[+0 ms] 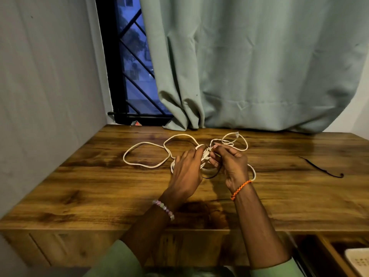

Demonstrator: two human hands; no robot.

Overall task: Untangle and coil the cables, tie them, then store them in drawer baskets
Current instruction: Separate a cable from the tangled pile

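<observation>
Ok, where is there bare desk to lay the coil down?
Bare wood lies along the near edge of the desk, left of the left hand, and between the right hand and the black tie. It is crowded at the middle back, where the white cable sprawls.

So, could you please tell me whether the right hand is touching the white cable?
Touching. The head view shows the right hand pinching the white cable at the tangle between thumb and fingertips, with the left hand also on the bundle.
</observation>
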